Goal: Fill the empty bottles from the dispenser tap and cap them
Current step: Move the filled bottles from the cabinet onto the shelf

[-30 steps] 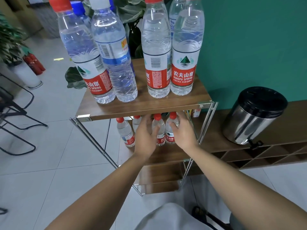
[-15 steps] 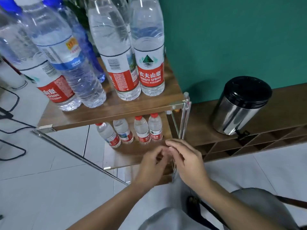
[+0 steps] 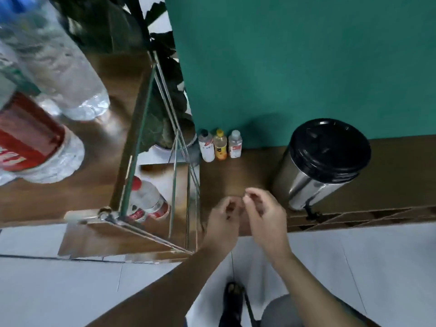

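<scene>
Both hands hover low over the near edge of the wooden surface (image 3: 236, 178), between the shelf rack (image 3: 151, 119) and the dispenser (image 3: 323, 161). Left hand (image 3: 224, 218) and right hand (image 3: 264, 213) are close together, fingers loosely curled; whether they pinch anything small is too blurred to tell.

Three small bottles (image 3: 220, 145) stand far back against the green wall, side by side, caps on. Their fill level can't be read from here. The tap (image 3: 311, 211) juts from the dispenser's base at the near side, just right of the hands.

Handling judgement: empty thin plastic bottles like these should be very light, easily tipped and crushable (squeeze gently). Best hold is round the mid-body label band, with the neck steadied while twisting the cap; the walls may be slippery once wet.

Large bottles on the rack's top shelf (image 3: 54, 74) look full, so heavier.
</scene>
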### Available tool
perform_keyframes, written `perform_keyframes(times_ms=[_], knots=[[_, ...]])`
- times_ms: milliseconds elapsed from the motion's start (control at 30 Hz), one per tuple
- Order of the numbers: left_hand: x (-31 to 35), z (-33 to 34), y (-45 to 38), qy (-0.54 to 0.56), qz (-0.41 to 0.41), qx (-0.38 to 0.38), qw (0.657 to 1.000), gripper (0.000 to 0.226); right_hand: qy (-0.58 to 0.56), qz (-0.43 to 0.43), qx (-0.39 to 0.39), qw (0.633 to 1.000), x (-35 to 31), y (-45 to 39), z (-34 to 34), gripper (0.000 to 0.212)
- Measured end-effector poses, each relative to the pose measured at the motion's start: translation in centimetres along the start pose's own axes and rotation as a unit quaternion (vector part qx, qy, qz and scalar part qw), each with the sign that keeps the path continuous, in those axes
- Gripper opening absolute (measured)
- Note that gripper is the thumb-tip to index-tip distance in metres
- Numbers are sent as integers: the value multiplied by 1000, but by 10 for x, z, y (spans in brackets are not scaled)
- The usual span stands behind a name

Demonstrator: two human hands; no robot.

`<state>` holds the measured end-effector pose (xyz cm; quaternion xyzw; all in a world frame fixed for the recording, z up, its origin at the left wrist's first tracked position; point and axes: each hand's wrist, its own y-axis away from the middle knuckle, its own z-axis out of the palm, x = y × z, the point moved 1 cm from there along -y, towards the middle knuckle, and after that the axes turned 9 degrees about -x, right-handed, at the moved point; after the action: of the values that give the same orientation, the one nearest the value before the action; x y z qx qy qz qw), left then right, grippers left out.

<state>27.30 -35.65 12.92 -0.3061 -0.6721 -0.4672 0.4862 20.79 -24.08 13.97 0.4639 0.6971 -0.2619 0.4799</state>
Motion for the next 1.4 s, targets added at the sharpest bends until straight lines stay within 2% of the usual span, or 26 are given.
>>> perform_keyframes(times_ms=[67, 133, 267, 467, 567, 700, 833, 933, 1033, 1133, 1300, 1400], knots=[[-10, 11, -40, -34, -14, 47, 998, 28, 0, 19, -18, 1000, 27, -38, -6, 26], [-23, 15, -79, 5, -49, 71, 996, 19, 14, 26, -31, 999, 50, -73, -7, 31], [-33, 14, -141, -87, -85, 149, 981, 24, 34, 34, -59, 997, 88, -144, 1, 42], [-43, -23, -222, -120, -96, 215, 964, 38, 21, 28, -54, 998, 143, -227, 31, 56], [-46, -42, -264, -115, -90, 243, 959, 43, -2, 34, -37, 999, 155, -265, 53, 58], [-41, -63, -323, -116, -56, 269, 954, 52, -21, 0, -2, 1000, 152, -317, 78, 59], [-36, -76, -363, -102, -27, 284, 953, 39, 6, -42, -7, 999, 159, -356, 108, 64], [-43, -80, -377, -131, -33, 287, 948, 23, 36, -56, 2, 998, 162, -372, 125, 56], [-48, -84, -376, -115, -23, 298, 947, 18, 53, -62, 31, 996, 169, -377, 130, 46], [-52, -85, -366, -118, 1, 304, 945, 16, 81, -75, 40, 993, 175, -368, 124, 34], [-52, -71, -325, -134, 5, 308, 942, 17, 66, -89, 28, 993, 178, -327, 102, 25], [-46, -52, -288, -120, -14, 304, 945, 19, 65, -67, 4, 996, 171, -291, 79, 30]])
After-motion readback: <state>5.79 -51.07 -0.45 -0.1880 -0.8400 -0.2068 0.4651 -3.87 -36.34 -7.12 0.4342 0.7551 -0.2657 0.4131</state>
